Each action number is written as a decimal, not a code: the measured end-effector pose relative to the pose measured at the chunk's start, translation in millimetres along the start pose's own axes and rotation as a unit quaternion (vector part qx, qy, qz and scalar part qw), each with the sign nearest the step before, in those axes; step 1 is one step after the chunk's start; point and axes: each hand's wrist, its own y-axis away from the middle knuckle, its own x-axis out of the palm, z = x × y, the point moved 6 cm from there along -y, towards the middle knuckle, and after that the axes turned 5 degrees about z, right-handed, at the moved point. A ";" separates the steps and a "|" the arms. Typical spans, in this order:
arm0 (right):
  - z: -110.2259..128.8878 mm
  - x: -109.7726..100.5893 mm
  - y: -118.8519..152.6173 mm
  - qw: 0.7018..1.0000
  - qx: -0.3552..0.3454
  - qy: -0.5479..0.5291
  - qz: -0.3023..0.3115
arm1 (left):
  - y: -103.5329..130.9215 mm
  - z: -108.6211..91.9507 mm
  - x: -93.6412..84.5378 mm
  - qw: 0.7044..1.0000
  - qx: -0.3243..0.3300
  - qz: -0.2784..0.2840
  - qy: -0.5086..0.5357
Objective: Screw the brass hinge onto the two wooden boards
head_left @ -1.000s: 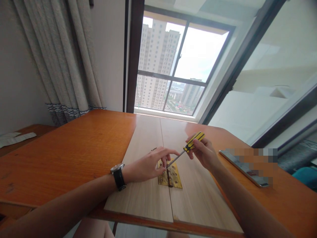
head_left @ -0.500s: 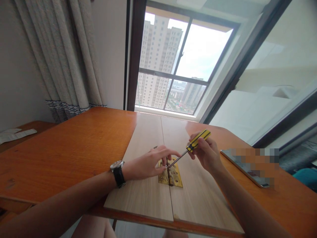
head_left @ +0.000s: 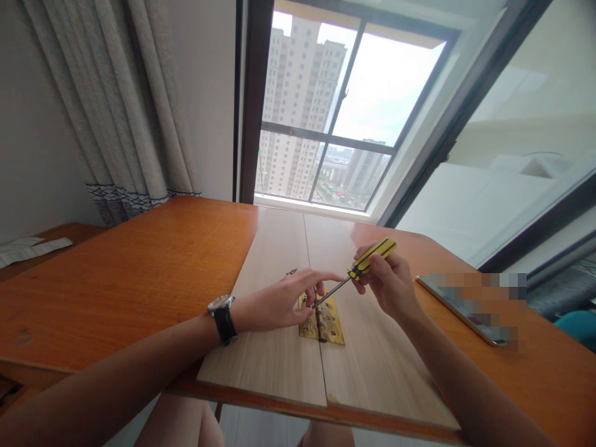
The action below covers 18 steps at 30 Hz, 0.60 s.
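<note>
A brass hinge (head_left: 333, 323) lies across the seam between two pale wooden boards (head_left: 270, 366). My right hand (head_left: 388, 282) is wrapped round the yellow and black handle of a screwdriver (head_left: 372, 257), whose shaft slants down to the left leaf of the hinge. My left hand (head_left: 284, 302) reaches over that leaf, its index finger stretched out to the screwdriver's shaft near the handle. Its thumb and other fingers are bent together close to the tip; whatever they pinch there is too small to make out.
The boards rest on an orange-brown wooden table (head_left: 153, 273). A flat device (head_left: 459, 310), partly pixelated, lies at the right. Behind my left hand a small dark object (head_left: 291, 272) shows on the board. Paper strips (head_left: 37, 249) lie at the far left, beneath a curtain (head_left: 135, 112).
The screwdriver's tip has shifted slightly left and up over the hinge's left leaf, and my left index finger now reaches nearer the handle. The camera view has shifted a little.
</note>
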 end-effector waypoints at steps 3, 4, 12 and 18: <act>-0.9 -1.0 1.0 1.000 -0.002 0.004 0.000 | 0.2 -0.8 -0.2 1.000 0.005 -0.001 -0.005; -1.2 -1.1 1.3 1.000 -0.003 0.006 0.002 | 0.3 -1.1 -0.4 1.000 0.006 -0.001 -0.007; 8.3 1.7 2.2 0.996 -0.033 0.078 -0.004 | -0.8 -5.1 -0.8 1.000 0.005 0.007 0.006; 18.8 15.7 1.6 0.992 -0.063 0.112 0.009 | -1.3 -0.8 1.1 0.999 -0.005 -0.003 0.035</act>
